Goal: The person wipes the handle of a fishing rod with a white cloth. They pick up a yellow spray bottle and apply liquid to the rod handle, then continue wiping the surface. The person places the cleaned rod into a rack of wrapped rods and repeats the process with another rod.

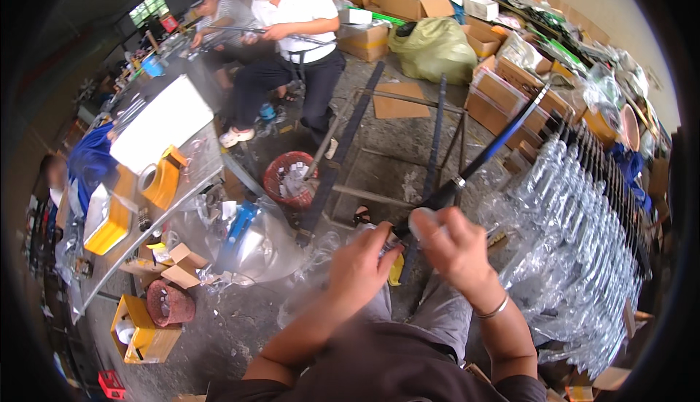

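Left hand point(362, 261) gripping dark rod point(477, 160) end; right hand point(453, 244) closed on white wrap point(421, 221)

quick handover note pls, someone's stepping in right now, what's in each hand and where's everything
Left hand: closed on the near end of the long dark rod, by its handle end.
Right hand: grip closed on a small pale piece held against the same end; what it is cannot be told.
Rod: slants up and away to the right, over the lap.
Done pile: a rack of clear-bagged rods at the right.
Loose clear plastic bags lie on the floor at the left, beside a red basket.
Left to do: the rod in hand is bare, with no bag on it yet.
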`<action>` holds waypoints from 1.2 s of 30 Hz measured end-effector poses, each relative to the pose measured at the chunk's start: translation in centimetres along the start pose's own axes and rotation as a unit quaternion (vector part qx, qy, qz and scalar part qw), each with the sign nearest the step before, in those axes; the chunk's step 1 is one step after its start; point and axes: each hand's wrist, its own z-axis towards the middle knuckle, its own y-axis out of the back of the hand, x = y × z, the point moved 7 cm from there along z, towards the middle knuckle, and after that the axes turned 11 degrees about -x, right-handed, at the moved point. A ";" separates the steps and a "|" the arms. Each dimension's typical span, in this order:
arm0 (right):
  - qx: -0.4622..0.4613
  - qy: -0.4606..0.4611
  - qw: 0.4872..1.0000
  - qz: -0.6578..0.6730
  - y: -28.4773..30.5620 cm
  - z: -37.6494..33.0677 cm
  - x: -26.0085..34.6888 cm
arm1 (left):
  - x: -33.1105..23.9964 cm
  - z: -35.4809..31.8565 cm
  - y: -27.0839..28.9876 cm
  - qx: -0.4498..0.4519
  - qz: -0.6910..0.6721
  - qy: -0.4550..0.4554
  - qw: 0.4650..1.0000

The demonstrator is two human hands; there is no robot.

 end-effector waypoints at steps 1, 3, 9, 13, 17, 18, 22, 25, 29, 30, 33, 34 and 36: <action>-0.002 -0.019 1.000 0.006 0.5 0.2 -0.8 | 0.0 0.1 0.3 -0.001 0.007 0.001 1.000; -0.037 -0.085 0.996 -0.010 1.3 1.0 -3.3 | 0.1 -0.2 0.5 0.005 0.013 0.006 1.000; 0.010 -0.021 1.000 0.018 -0.1 0.1 -0.3 | 0.4 -0.5 0.6 0.000 -0.004 0.002 1.000; -0.056 -0.090 0.994 0.002 0.5 0.8 -2.5 | 0.5 -0.9 0.6 -0.003 -0.013 0.008 1.000; -0.012 -0.048 0.999 0.004 0.0 0.0 0.0 | 0.5 -0.9 0.7 0.001 -0.031 0.016 0.999; -0.032 -0.076 0.997 -0.007 0.5 0.4 -1.5 | 0.6 -0.8 0.7 0.004 -0.026 0.015 1.000; -0.031 -0.060 0.998 0.011 0.4 0.3 -1.2 | 0.6 -1.0 0.6 0.011 -0.045 0.026 0.999; -0.018 -0.032 0.999 0.005 0.1 0.0 -0.3 | 0.7 -1.0 0.7 0.016 -0.068 0.056 0.996; -0.054 -0.072 0.996 0.003 0.6 0.9 -2.1 | 0.9 -1.1 0.5 0.029 -0.080 0.070 0.994; -0.016 -0.031 0.999 0.016 0.2 0.1 -0.7 | 0.9 -1.2 0.4 0.030 -0.084 0.080 0.993; -0.003 0.006 1.000 0.026 -0.3 0.0 0.3 | 1.0 -0.9 0.5 0.041 -0.088 0.096 0.991; -0.034 -0.036 0.999 0.018 -0.1 0.0 -1.7 | 1.1 -1.1 0.7 0.045 -0.088 0.103 0.990; -0.101 -0.073 0.992 -0.016 0.6 1.0 -3.3 | 1.3 -1.6 0.4 0.071 -0.088 0.115 0.987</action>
